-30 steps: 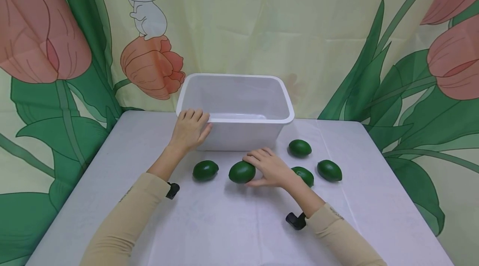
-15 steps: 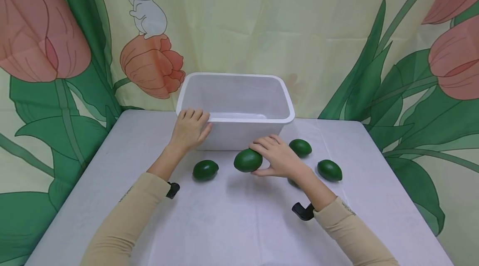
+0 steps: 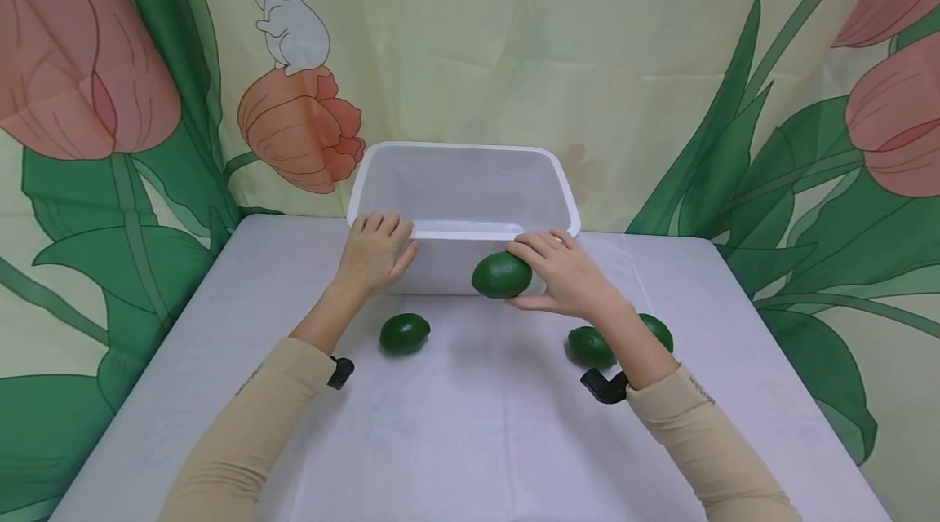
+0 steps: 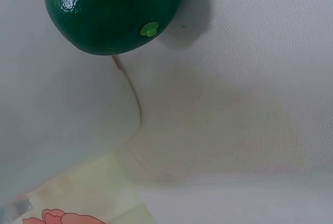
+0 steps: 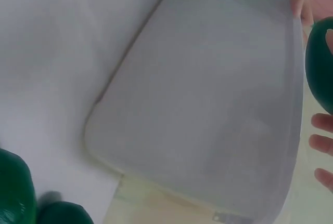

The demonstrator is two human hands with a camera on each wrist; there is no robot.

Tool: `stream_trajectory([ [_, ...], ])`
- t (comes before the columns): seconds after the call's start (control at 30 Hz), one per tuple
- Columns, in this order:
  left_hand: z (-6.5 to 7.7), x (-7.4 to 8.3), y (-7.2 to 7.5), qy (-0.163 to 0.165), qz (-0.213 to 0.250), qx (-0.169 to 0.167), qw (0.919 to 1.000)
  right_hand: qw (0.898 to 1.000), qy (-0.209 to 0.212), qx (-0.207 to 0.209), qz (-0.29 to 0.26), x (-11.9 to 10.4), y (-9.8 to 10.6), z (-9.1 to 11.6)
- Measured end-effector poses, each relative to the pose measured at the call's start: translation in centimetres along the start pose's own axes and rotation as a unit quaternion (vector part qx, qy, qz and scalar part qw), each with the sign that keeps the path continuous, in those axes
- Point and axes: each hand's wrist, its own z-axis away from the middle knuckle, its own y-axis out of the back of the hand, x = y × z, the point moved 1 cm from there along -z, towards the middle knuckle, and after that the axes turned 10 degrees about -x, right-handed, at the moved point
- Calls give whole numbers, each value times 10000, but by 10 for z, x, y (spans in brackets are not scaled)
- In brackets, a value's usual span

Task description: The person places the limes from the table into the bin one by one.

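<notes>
A shiny green lime (image 3: 502, 275) is held up in my right hand (image 3: 569, 273), in front of the white plastic bin (image 3: 441, 265) and just below its front rim. Thumb and fingers grip the fruit from its right side; the right wrist view catches part of this lime (image 5: 318, 70) and several fingertips at its edge. My left hand (image 3: 373, 253) holds the bin's front rim near the left corner, fingers over the edge and thumb on the outside. Below it on the table lies another lime (image 3: 405, 333), close up in the left wrist view.
Two limes, one in front (image 3: 591, 347) and one partly behind my right forearm (image 3: 657, 331), lie on the white-covered table (image 3: 455, 440). Behind the bin hangs a printed curtain (image 3: 470, 41) with tulips and a white rabbit.
My right hand has lifted the lime from near the table, up and slightly right, toward the bin's rim. The lime by the bin's right side is now hidden behind that hand. My left hand stays put.
</notes>
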Motion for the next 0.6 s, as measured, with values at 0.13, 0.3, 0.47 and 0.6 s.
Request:
stream_trajectory([
  [0.13, 0, 0, 0, 22, 7, -40, 10000, 9999, -135, 61, -43, 8, 7, -3],
  [0.3, -1, 0, 0, -3, -30, 28, 10000, 9994, -267, 158, -123, 19, 12, -10],
  [0.47, 0, 0, -1, 2, -20, 81, 10000, 9991, -322, 271, -45, 29, 14, -18],
  [0.6, 0, 1, -1, 11, 4, 96, 10000, 9986, -442, 295, -76, 37, 15, -25],
])
